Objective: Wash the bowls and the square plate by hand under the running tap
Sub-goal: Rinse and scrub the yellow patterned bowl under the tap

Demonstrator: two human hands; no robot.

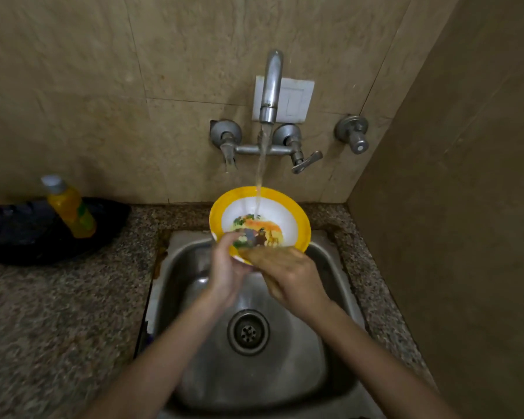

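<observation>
**A:** Where is the bowl (pixel 288 220) now?

**B:** It is held above the back of the sink (pixel 285 373), tilted toward the person. The water (pixel 261 170) from the tap (pixel 271 86) falls into its white inside. The left hand (pixel 227 267) grips the near left rim, with the fingers curled over it. The right hand (pixel 288 270) lies along the near edge with the fingers rather stretched. It is blurred, so whether it really clamps the bowl cannot be told.

**A:** What could go wrong?

**B:** Probably a slip. The rim is wet and the bowl hangs in the air, so if the left grip loosens during rubbing, the bowl may drop into the steel basin. Also, the stream hits a tilted wall and may splash onto the counter (pixel 58 313). This matters because a white switch plate (pixel 294 98) sits just behind the spout.

**A:** Is any writing readable?

**B:** No. The bowl carries a coloured picture, but no words can be read. The yellow bottle (pixel 70 207) on the left, standing in a black tray (pixel 22 237), has a label too small to read. The square plate is not in view.
</observation>
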